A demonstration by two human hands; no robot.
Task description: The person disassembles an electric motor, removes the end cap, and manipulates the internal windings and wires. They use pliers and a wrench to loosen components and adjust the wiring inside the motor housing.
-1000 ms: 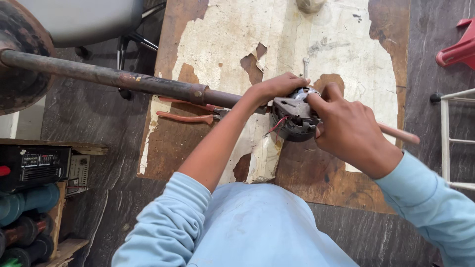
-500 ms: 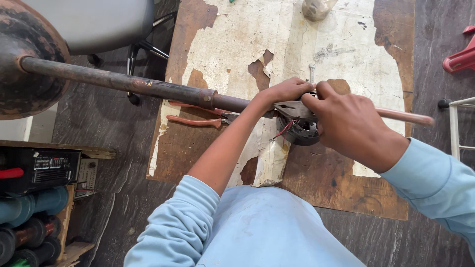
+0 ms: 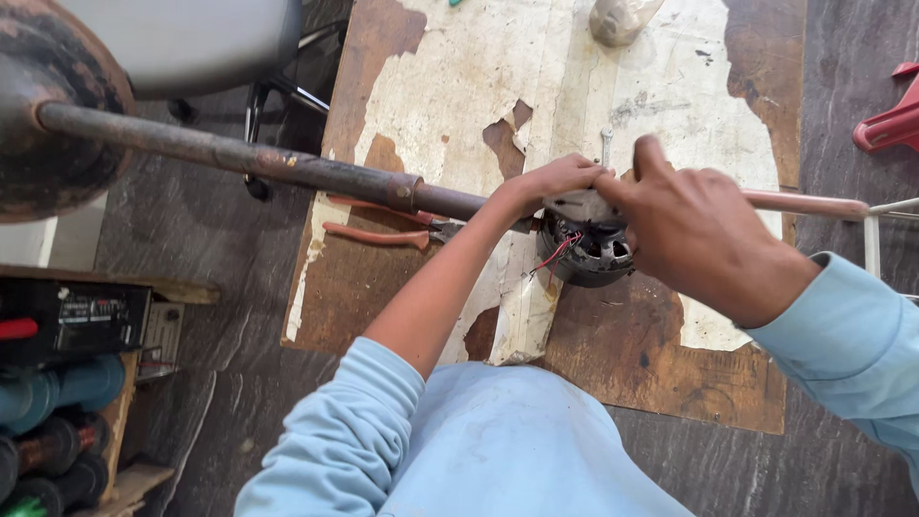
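My left hand (image 3: 550, 182) and right hand (image 3: 704, 225) both grip the round grey motor (image 3: 584, 251), pale cover upward, red wires showing; rusty pipe (image 3: 287, 168) runs left-right.

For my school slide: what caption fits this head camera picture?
Both hands, left hand and right hand, grip a small motor above a worn board.

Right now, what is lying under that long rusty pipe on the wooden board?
Under the rusty pipe lie orange-handled pliers on the worn wooden board. Farther along, the left hand and right hand cover it over the small motor; anything beneath them is hidden.
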